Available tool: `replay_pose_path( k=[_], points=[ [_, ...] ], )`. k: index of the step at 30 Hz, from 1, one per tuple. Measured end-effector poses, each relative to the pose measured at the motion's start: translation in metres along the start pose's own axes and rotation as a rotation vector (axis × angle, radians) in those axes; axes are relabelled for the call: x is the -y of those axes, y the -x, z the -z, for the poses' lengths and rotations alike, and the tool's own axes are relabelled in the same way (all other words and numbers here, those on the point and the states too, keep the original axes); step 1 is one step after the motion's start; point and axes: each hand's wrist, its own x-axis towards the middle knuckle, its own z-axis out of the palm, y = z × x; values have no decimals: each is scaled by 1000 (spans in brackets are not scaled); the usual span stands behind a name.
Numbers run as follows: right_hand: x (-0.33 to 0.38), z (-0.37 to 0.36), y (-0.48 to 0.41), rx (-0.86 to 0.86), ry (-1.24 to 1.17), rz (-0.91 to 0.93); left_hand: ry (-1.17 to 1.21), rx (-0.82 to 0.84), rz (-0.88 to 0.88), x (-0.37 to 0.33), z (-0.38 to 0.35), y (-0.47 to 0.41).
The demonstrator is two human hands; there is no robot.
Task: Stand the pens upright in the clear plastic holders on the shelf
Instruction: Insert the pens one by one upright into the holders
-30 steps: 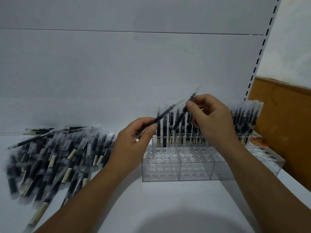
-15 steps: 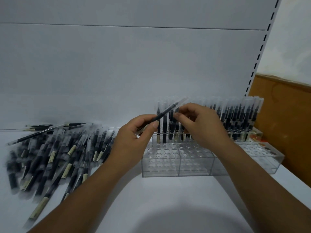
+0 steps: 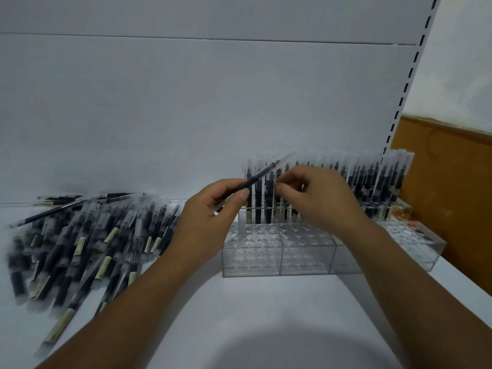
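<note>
Only the back rows point(image 3: 372, 182) of the holders point(image 3: 279, 259) are filled; a big pile point(image 3: 80, 235) is left lying on the shelf point(image 3: 239, 315); one pen point(image 3: 262, 173) is pinched slantwise by the left hand point(image 3: 210, 222); the right hand point(image 3: 319, 201) is curled at those rows, its hold not to be told.

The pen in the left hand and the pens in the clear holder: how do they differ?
The held pen leans, cap up to the right; the holder pens stand upright. The held pen is gripped by the left hand; the holder pens sit in back holes of the clear holder. Both have dark barrels and clear caps.
</note>
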Motion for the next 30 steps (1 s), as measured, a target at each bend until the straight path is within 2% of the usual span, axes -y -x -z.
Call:
replay_pose_path(
  k=[2,5,7,12,15,18,21,25,30],
  points=[
    [2,6,1,9,-191,-10,10,-5,5,-1,0,1],
    [12,8,5,170,-557,-19,-1,2,23,-2,0,0],
    [17,6,7,201,-667,1,-19,19,28,-3,1,0],
    [21,7,6,91,-800,-43,-158,19,34,-10,2,3],
    [18,15,2,-76,-944,-117,-252,70,126,-10,6,4],
    [11,22,-1,-250,-918,-146,-293,188,255,-8,9,5],
    [4,22,-1,-341,-742,-122,-289,251,358,-4,10,5],
    [0,17,-1,-339,-483,-42,-263,257,387,-1,10,3],
    [-3,11,-2,-268,-339,-3,-303,254,360,2,9,0]
  ],
)
